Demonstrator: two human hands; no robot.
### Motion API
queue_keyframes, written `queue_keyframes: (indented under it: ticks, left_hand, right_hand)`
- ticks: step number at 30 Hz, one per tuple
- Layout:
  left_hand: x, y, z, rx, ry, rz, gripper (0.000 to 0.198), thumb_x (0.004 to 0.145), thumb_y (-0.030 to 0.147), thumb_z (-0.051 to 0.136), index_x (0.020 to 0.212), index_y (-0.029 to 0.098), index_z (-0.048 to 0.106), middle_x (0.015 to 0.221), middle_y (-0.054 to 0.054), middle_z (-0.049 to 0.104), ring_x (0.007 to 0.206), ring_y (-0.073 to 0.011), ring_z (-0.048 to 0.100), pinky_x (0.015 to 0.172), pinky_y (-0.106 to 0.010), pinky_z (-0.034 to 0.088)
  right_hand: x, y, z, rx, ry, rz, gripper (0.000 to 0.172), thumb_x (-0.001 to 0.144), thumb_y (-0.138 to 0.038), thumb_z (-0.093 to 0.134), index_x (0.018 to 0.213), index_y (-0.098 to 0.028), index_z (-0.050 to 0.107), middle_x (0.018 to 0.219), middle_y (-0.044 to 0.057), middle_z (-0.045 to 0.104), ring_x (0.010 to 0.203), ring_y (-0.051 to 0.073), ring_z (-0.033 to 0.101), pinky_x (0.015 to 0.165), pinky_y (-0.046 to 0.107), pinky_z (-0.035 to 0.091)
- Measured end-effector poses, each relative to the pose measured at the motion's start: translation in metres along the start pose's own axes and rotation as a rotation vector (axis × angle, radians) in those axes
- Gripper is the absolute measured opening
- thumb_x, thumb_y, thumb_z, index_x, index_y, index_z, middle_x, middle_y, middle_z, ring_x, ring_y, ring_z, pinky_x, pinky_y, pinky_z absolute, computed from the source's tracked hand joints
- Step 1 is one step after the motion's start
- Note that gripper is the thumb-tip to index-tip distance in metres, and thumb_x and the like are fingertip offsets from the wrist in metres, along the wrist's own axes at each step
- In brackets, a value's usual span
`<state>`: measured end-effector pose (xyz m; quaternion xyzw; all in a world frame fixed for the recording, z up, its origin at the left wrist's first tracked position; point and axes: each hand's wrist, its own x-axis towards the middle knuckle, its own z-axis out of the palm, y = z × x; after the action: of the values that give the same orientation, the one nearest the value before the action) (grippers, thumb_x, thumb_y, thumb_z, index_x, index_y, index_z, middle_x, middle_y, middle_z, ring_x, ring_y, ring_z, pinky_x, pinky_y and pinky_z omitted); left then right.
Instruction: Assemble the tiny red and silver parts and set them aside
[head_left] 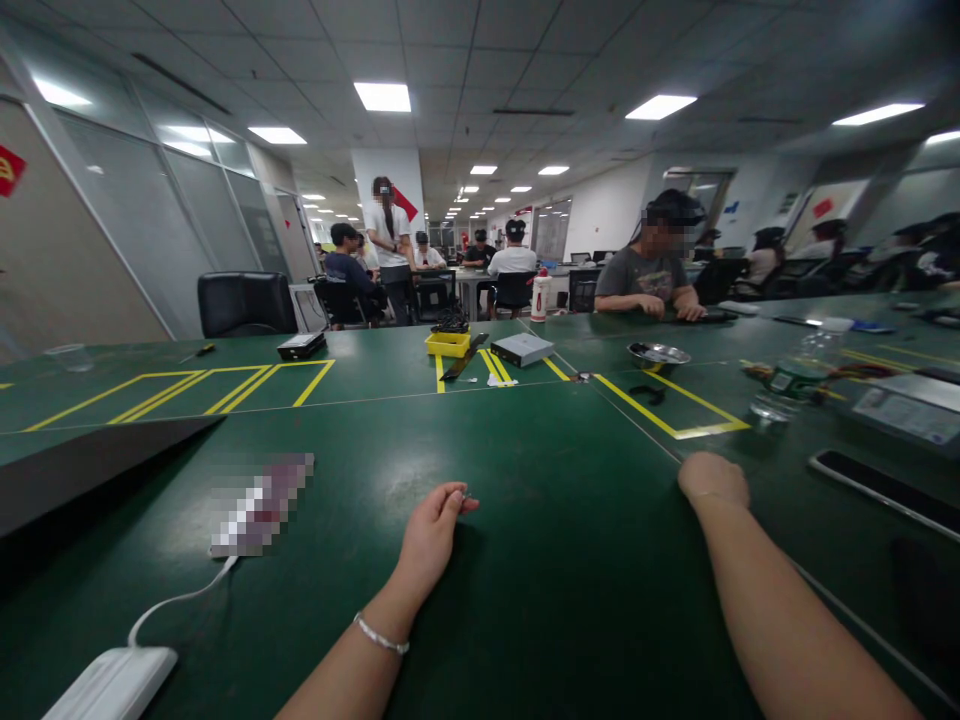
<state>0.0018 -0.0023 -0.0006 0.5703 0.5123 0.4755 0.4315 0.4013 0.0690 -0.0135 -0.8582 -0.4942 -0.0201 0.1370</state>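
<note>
My left hand [435,530] rests on the green table [525,480], a silver bracelet on its wrist. Its fingers are pinched together at the tips around something tiny that I cannot make out. My right hand [712,480] lies on the table to the right, curled into a loose fist with the knuckles up; what its fingers hold, if anything, is hidden. A blurred-out flat item [259,505] with a white cable lies left of my left hand. A black phone [885,490] lies right of my right hand.
A white charger block [112,685] sits at the near left and a dark laptop lid [82,465] further left. Beyond are a yellow bin [448,343], a grey box [523,348], a metal dish [658,354] and a plastic bottle [795,375]. A seated person [649,270] works across the table.
</note>
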Motion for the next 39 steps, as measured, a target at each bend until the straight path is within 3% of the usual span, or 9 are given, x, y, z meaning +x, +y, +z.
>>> queue_keyframes:
  ticks: [5,10,16,21,25,28,32,39]
  left_hand:
    - [0.002,-0.005,0.0,-0.052,0.004,0.014,0.027,0.074,0.035,0.04,0.089,0.014,0.05,0.08,-0.006,0.062,0.08,-0.0164,0.058,0.077,-0.03,0.04]
    - [0.003,-0.009,0.001,-0.076,0.011,0.034,0.025,0.074,0.033,0.04,0.087,0.015,0.051,0.081,-0.005,0.061,0.08,-0.0161,0.058,0.077,-0.029,0.04]
    - [0.002,-0.006,0.002,-0.069,0.01,0.052,0.024,0.074,0.032,0.041,0.086,0.015,0.051,0.08,-0.005,0.061,0.078,-0.0158,0.057,0.075,-0.03,0.041]
    - [0.002,-0.007,0.003,-0.007,-0.006,0.07,0.022,0.07,0.029,0.046,0.086,0.016,0.053,0.082,-0.004,0.061,0.078,-0.0151,0.056,0.074,-0.028,0.04]
    - [0.003,-0.008,0.003,-0.009,0.003,0.066,0.022,0.066,0.023,0.05,0.087,0.015,0.052,0.083,-0.004,0.061,0.078,-0.0144,0.056,0.073,-0.027,0.041]
    - [0.003,-0.007,0.003,0.03,0.005,0.055,0.023,0.065,0.021,0.051,0.087,0.016,0.053,0.083,-0.004,0.061,0.077,-0.0144,0.056,0.073,-0.026,0.041]
    - [0.002,-0.006,0.002,0.071,-0.001,0.068,0.02,0.07,0.027,0.045,0.083,0.016,0.055,0.077,-0.003,0.061,0.074,-0.0149,0.056,0.071,-0.027,0.04]
    - [-0.001,-0.006,-0.001,0.241,0.002,0.102,0.037,0.077,0.039,0.029,0.063,0.017,0.054,0.054,0.001,0.053,0.054,-0.0129,0.049,0.055,-0.024,0.036]
  right_hand:
    - [-0.01,-0.02,-0.014,0.026,-0.039,-0.048,0.027,0.069,-0.017,0.035,0.077,-0.008,0.06,0.081,0.02,0.057,0.077,0.027,0.054,0.064,0.038,0.04]
    - [-0.038,-0.08,-0.014,0.258,-0.076,-0.282,0.023,0.073,-0.027,0.036,0.083,-0.02,0.055,0.082,0.005,0.059,0.072,0.013,0.054,0.064,0.025,0.04]
    - [-0.1,-0.155,-0.014,0.764,-0.423,-0.512,0.013,0.061,-0.023,0.054,0.072,-0.018,0.057,0.064,0.0,0.057,0.057,0.01,0.05,0.055,0.024,0.039]
    - [-0.142,-0.19,-0.014,1.192,-0.718,-0.438,0.015,0.059,-0.021,0.056,0.073,-0.015,0.054,0.065,0.0,0.055,0.056,0.008,0.049,0.056,0.024,0.039]
    - [-0.166,-0.198,-0.007,1.398,-0.946,-0.253,0.019,0.064,-0.031,0.053,0.073,-0.015,0.051,0.067,0.001,0.054,0.049,0.006,0.046,0.049,0.022,0.037]
    - [-0.172,-0.196,-0.001,1.459,-1.046,-0.191,0.024,0.067,-0.038,0.051,0.072,-0.014,0.05,0.06,-0.001,0.052,0.046,0.005,0.045,0.046,0.02,0.035]
    - [-0.168,-0.19,0.001,1.519,-1.117,-0.226,0.026,0.066,-0.039,0.052,0.073,-0.015,0.049,0.057,-0.003,0.049,0.047,0.005,0.045,0.048,0.02,0.035]
    - [-0.162,-0.185,0.005,1.573,-1.23,-0.278,0.024,0.061,-0.021,0.06,0.082,-0.014,0.051,0.077,0.002,0.057,0.059,0.006,0.051,0.06,0.022,0.04]
